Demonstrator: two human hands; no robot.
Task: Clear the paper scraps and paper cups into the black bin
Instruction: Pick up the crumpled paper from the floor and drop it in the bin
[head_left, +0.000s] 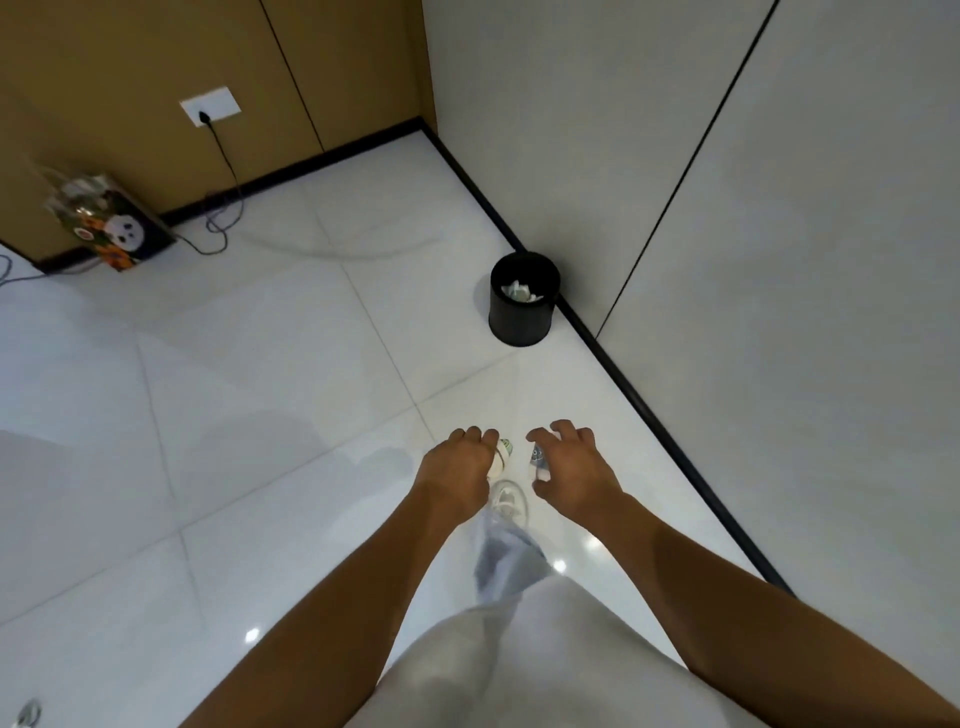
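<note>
Black bin (523, 312) sits on the white tile floor (260, 364), against the dark skirting by the grey wall panels, well ahead of you. It already has crumpled paper scraps (521, 292) inside, pale with a bit of green, so part of the job looks done.

Both your hands are loaded. Your left hand (457, 467) is curled around a paper cup (502, 457), white with a green print near the top. Your right hand (571, 467) grips a second cup (539, 461) with a blue-grey print, fingers (566, 431) arched over it. Both cups are held out in front of you, close together but apart, above your shoe (509, 501). Neither is over the bin yet.

Left to do, as I read it: close the gap to the bin and drop both cups in.

No other scraps or cups on the floor in this view. Lower left edge has something small and shiny (28, 714), cut off, can't tell what it is. The printed gift bag (111, 223) by the brown wall with the socket and cable (223, 171) doesn't look like part of the clear-up.

Estimate: late stage, possibly the last load, but only this corner is visible, so don't count on it.
</note>
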